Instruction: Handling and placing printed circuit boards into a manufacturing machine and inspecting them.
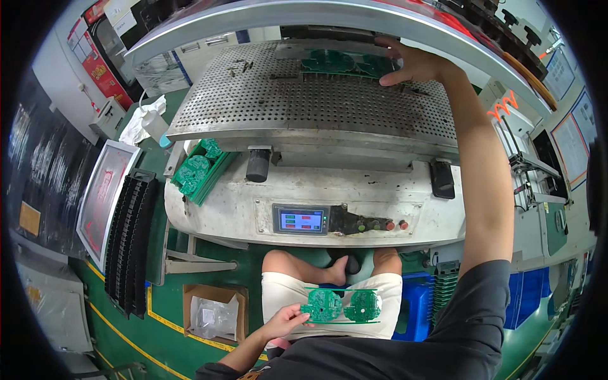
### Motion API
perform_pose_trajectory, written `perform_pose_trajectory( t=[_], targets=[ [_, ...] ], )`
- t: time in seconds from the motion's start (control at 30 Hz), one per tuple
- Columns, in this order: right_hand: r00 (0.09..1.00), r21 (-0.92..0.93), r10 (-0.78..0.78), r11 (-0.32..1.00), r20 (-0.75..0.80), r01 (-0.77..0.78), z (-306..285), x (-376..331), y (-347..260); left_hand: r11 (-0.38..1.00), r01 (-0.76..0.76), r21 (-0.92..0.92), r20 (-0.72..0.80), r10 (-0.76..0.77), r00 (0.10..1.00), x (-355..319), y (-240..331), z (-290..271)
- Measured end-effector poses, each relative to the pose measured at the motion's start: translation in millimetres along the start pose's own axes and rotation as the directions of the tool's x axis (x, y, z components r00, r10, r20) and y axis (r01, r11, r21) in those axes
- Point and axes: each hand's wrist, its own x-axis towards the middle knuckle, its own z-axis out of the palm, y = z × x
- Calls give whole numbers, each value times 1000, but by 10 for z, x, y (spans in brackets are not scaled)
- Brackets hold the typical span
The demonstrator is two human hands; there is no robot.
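Over my lap, my left hand (288, 321) is closed on the left end of a green circuit board panel (325, 306), which lies level with two rounded board sections side by side. My right hand (411, 63) reaches far forward over the perforated metal table (240, 104). Its thumb and fingers are spread apart around the right end of a second green circuit board panel (329, 61) at the table's far side. Whether the fingertips press on that panel's edges I cannot tell.
A grey metal frame (304, 11) spans above the table. Below the table's front edge sit a control screen (301, 219) and several buttons (389, 225). Green boards fill a green holder (201, 172) at left. Black racks (130, 244) and a cardboard box (242, 316) stand lower left.
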Motion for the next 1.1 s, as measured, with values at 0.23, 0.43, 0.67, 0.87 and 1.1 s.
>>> perform_pose_trajectory(
  t=[0.23, 0.43, 0.67, 0.87, 1.1],
  targets=[
    [988, -48, -155, 987, -19, 154, -12, 64, 24, 1000, -1, 31, 50, 0, 999, 152, 67, -55],
    [901, -517, -323, 845, -292, 135, -73, -345, -195, 999, -28, -43, 48, 30, 998, 205, 242, 51],
    [985, 140, -138, 978, -103, 152, 125, -1193, -628, 998, -60, -16, 37, 61, 997, 136, 304, -172],
    [991, 8, -127, 992, -47, 127, 226, -1374, -615, 995, -101, 6, 105, 100, 989, 254, 818, -180],
    [961, -124, -158, 983, -226, 133, 251, -1527, -573, 988, -158, 1, 102, 157, 982, 31, 1519, -211]
  ],
)
